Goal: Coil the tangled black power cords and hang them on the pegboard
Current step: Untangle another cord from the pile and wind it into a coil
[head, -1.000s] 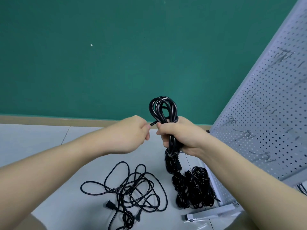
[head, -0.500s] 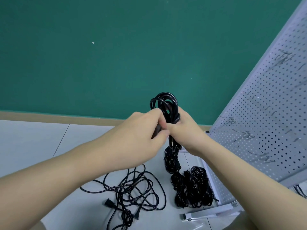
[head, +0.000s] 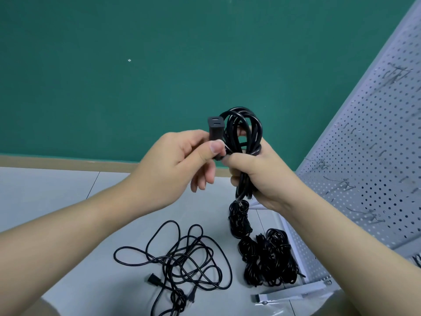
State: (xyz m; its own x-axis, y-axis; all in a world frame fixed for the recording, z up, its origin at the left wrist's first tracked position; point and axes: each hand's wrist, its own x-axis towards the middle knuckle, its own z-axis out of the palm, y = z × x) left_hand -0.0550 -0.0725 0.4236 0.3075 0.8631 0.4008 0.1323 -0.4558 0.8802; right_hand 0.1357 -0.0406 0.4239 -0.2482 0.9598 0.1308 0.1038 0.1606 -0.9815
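Two hands hold one coiled black power cord in front of you, above the floor.

Your right hand (head: 262, 176) grips the coiled cord (head: 245, 135) around its middle, fingers curled tight, loops rising above the fist. Your left hand (head: 180, 165) pinches the cord's connector (head: 214, 127) between thumb and forefinger, other fingers loosely curled. Below on the grey floor (head: 57, 197) lie a tangled cord (head: 180, 258) and a pile of bundled cords (head: 266, 256) against the leaning white pegboard (head: 376, 144), whose wire hooks (head: 341, 183) carry no cords.
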